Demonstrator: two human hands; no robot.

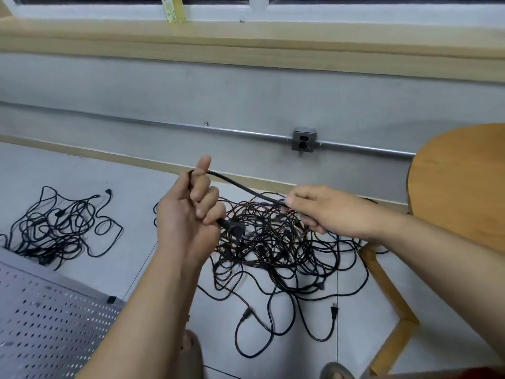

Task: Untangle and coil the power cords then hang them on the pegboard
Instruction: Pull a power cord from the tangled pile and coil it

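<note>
While the left hand (188,214) grips one cord (246,188) and the right hand (322,212) pinches it above the tangle (273,242) mid-frame, feed slack slowly, lifting loops free without yanking.

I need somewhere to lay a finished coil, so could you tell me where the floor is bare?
Bare grey floor lies between the small black cord tangle at left and the large black cord heap. More lies behind the small tangle. It is crowded under both hands, and loose plugs trail beside the wooden table leg.
</note>
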